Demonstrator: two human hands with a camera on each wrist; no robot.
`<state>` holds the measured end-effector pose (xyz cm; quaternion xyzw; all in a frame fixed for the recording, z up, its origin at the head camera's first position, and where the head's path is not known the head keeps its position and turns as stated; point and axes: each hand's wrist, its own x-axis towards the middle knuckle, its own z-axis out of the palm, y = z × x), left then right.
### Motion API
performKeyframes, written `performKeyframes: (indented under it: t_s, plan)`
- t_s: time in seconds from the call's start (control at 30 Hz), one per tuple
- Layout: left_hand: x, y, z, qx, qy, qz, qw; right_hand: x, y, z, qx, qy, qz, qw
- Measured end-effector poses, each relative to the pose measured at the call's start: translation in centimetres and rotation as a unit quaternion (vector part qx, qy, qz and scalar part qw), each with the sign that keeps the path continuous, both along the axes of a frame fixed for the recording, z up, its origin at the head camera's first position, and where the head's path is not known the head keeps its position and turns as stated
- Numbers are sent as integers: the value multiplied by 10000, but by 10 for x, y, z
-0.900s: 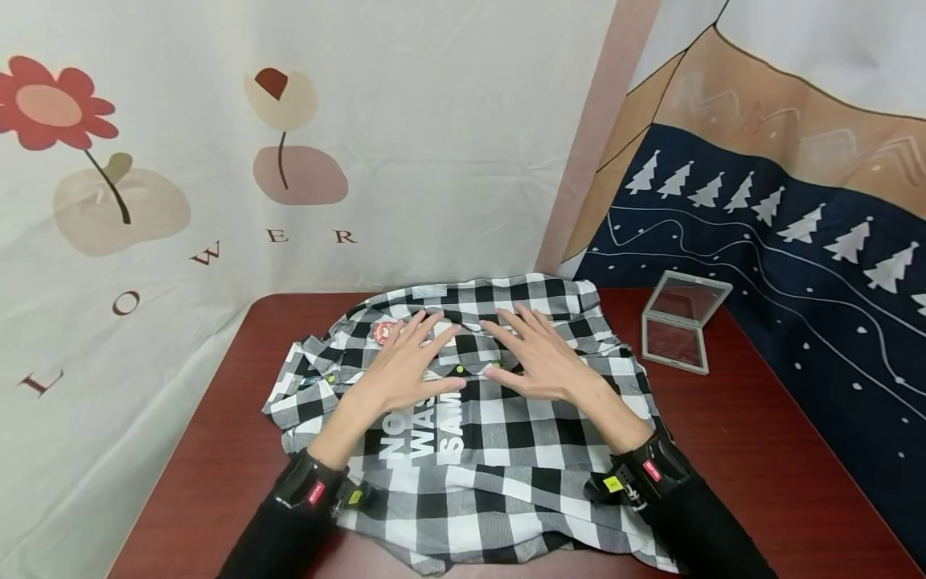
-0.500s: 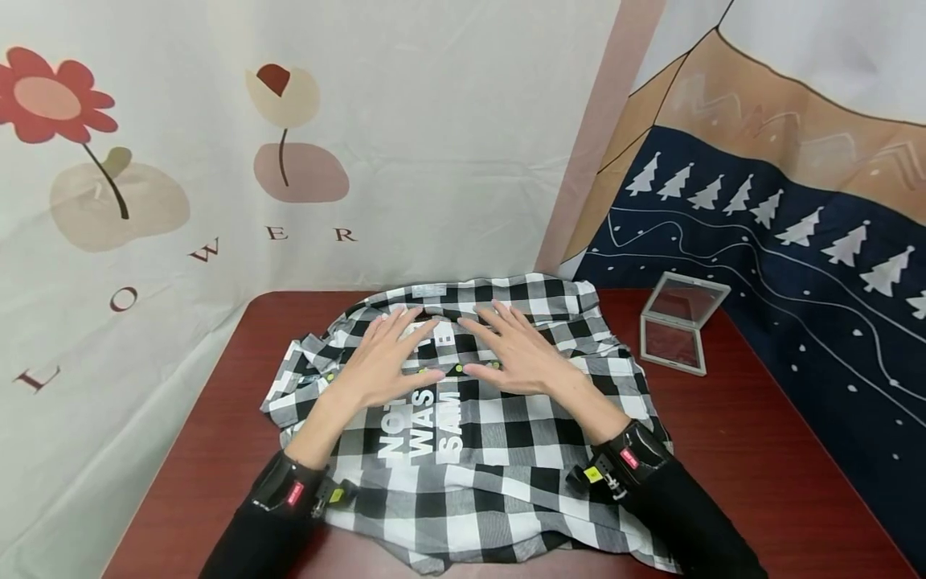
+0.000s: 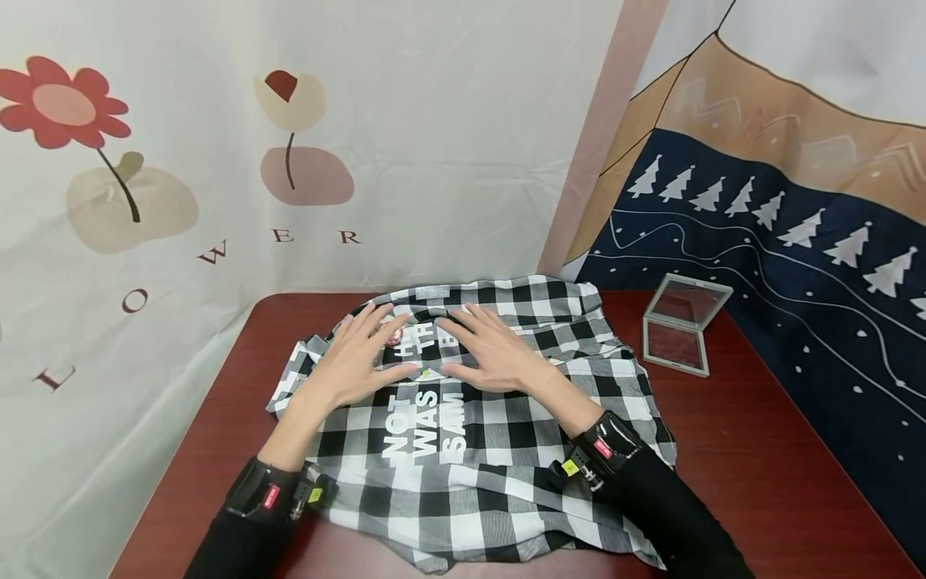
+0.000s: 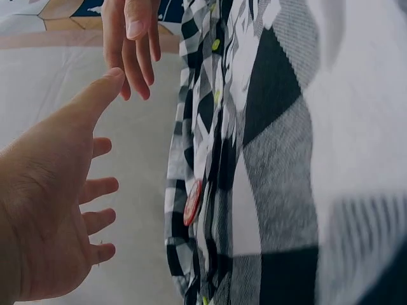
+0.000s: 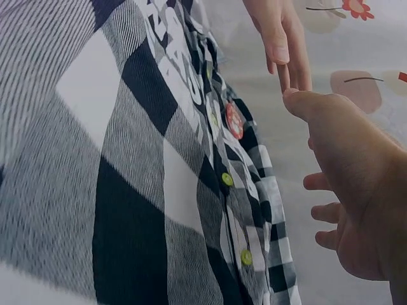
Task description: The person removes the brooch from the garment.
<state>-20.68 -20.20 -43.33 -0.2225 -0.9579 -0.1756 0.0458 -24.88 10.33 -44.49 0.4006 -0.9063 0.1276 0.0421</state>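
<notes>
— hands: how many, and doing what?
— two. left hand (image 3: pixel 354 362) and right hand (image 3: pixel 495 354) lie flat, fingers straight and spread, on one checked shirt (image 3: pixel 506 450).
— where's the shirt?
— spread on one red-brown table (image 3: pixel 760 450).
— anything smaller?
— one clear case (image 3: pixel 680 323), propped open, right of the shirt; one red badge (image 3: pixel 393 336) between the hands.

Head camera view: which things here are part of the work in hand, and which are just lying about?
In use:
black-and-white checked shirt with white lettering
left hand, flat on it
right hand, flat on it

Lying about:
clear square hinged case
dark red wooden table
</notes>
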Motion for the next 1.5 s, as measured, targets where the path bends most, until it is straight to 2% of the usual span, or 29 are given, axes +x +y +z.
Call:
performKeyframes:
  t_s: [0.2, 0.47, 0.7, 1.03, 1.2, 1.5]
  plan:
    - [-1, -12, 1, 94, -85, 36, 9999, -4, -14, -2, -48, -36, 46, 10000]
    - [-8, -24, -4, 60, -334, 124, 9993, -8, -29, -5, 162, -52, 21, 9999]
    - [-16, -27, -3, 60, -225, 68, 9997, -16, -41, -8, 68, -199, 171, 9996]
    - [-24, -34, 12, -11, -279, -98, 9996, -24, -53, -10, 38, -211, 315, 9993]
    - [-29, -35, 16, 77, -290, -124, 9995, -28, -59, -11, 111, -182, 332, 9992]
    - [-41, -27, 11, 462, -554, -173, 9972, -34, -70, -15, 110, -229, 376, 9990]
